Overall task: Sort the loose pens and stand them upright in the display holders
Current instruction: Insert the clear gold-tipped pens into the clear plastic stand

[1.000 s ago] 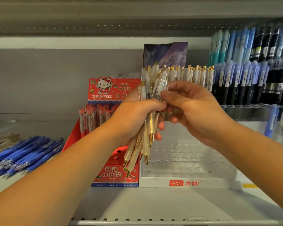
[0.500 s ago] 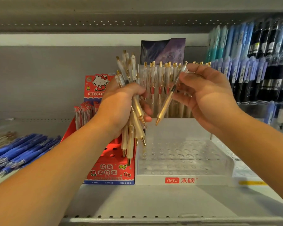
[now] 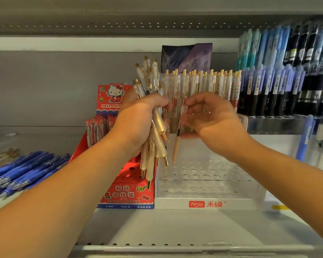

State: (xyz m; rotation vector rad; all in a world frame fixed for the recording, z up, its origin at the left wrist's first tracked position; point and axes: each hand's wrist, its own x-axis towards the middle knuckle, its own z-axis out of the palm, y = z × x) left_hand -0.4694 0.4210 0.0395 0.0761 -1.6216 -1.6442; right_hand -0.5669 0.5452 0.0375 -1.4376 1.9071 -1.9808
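Single head-worn wide-angle cam, facing fwd & slightly down into a shop shelf [image 3: 157,229]; very close range; both forearms enter from the bottom corners; left hand [image 3: 138,116] & right hand [image 3: 211,116] meet mid-frame; clear pen holder [image 3: 172,203] sits just below centre; frame edges bend w/ lens curve.

A grey metal shelf [image 3: 175,229] carries a clear holder [image 3: 207,194] at its middle, with a red box [image 3: 127,196] just beside it on the left. Blue pens [image 3: 26,172] lie loose in a heap at far left. A rack [image 3: 272,124] of dark pens stands at back right.
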